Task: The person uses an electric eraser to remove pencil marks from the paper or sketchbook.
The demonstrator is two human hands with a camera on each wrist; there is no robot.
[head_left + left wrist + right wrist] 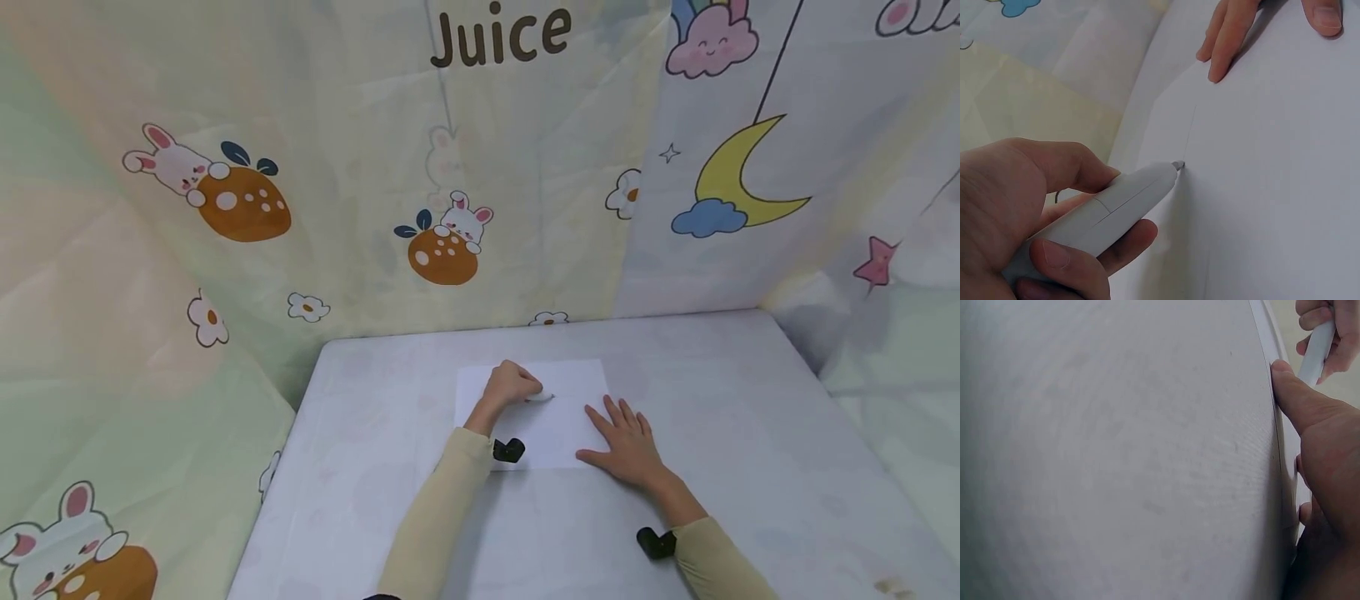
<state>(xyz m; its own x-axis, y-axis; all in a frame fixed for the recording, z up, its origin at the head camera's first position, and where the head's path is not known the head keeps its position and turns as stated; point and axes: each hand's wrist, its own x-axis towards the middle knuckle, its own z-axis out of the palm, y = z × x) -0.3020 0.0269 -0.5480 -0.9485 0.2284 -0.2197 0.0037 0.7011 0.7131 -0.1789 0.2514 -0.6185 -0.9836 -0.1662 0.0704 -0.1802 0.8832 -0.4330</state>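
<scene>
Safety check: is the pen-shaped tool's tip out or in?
Out: a grey tip projects from the front of the pen-shaped tool.

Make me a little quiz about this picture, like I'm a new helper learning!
1. Which hand grips the white, pen-shaped tool? A) left B) right C) both
2. True or false: the right hand has its fingers spread apart.
3. Fill in the blank: the tool's tip meets a white, rectangular sheet of ___.

Key: 1. A, the left hand. 2. True. 3. Paper.
</scene>
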